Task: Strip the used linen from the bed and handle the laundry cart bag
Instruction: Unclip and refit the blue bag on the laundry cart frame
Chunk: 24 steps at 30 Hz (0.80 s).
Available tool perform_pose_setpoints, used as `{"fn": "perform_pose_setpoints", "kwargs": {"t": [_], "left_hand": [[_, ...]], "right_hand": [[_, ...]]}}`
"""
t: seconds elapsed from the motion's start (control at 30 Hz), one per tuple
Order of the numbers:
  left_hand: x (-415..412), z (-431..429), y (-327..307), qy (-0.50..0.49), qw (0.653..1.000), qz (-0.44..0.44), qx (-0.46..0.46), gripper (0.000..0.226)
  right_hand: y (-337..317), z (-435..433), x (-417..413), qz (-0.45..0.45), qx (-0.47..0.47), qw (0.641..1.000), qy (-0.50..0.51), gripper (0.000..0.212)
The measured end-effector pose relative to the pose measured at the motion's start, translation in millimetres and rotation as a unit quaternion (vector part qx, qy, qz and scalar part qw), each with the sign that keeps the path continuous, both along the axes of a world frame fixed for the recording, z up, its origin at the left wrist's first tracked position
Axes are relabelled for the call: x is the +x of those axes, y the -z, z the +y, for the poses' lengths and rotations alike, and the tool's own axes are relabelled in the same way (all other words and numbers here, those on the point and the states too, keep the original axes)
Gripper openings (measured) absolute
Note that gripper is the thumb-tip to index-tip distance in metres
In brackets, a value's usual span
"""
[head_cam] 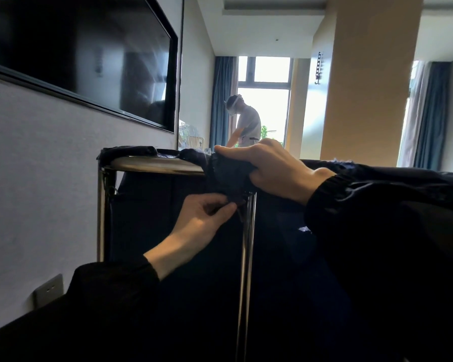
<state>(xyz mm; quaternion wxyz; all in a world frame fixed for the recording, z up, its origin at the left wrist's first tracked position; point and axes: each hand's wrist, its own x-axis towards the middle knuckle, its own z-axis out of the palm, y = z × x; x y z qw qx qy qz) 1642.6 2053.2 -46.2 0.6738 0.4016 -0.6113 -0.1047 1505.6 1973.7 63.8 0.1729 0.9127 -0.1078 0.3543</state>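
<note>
Reaching forward in black sleeves (pixel 110 291), both hands met at the near corner of a chrome cart frame (pixel 107 178). The left hand (pixel 202 218), lower and nearer, pinched a small dark tab of fabric (pixel 234 205) between its thumb and curled fingers, just beside the frame's upright post (pixel 247 252); whether the tab was a tie or part of the bag could not be told. Directly above it, the right hand (pixel 270 168) was curled round the bunched rim of the laundry cart bag (pixel 168 218), gripping the cloth where it folded over the corner of the frame. The bag was dark navy, almost black, and hung inside the frame with its rim draped over the horizontal top rail (pixel 154 164). That rail ran leftward to the frame's far corner, close beside a pale wall (pixel 37 178). Low on the wall sat a grey wall plate (pixel 49 288), and above the cart hung a large black television (pixel 76 53), its screen dark. Farther down the room, another person (pixel 246 118) in a light top, with a strapped device on the head, bent forward in front of a bright window (pixel 270 100) with a blue curtain (pixel 221 100) at its left. A broad tan column (pixel 372 87) stood to the right.
</note>
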Motion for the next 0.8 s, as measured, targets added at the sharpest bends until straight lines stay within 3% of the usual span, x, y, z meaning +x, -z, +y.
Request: {"fn": "perform_pose_setpoints", "kwargs": {"t": [0.17,0.3,0.47,0.7,0.8], "left_hand": [[2,-9,-3,0.032,0.995,0.093,0.028,0.039],[-3,-13,-4,0.007,0.992,0.126,0.021,0.028],[-6,-12,-2,-0.098,0.994,0.041,-0.009,0.022],[-2,-4,-3,-0.134,0.985,-0.094,-0.052,0.026],[-1,-2,-1,-0.124,0.984,-0.112,-0.054,0.026]], "right_hand": [[1,1,0,-0.007,0.002,1.0,0.003,0.078],[1,0,1,-0.004,0.005,1.0,-0.002,0.076],[0,0,0,0.0,0.001,1.0,0.002,0.074],[0,6,-2,0.003,0.005,1.0,0.007,0.073],[0,7,-2,0.001,0.007,1.0,0.008,0.074]]}}
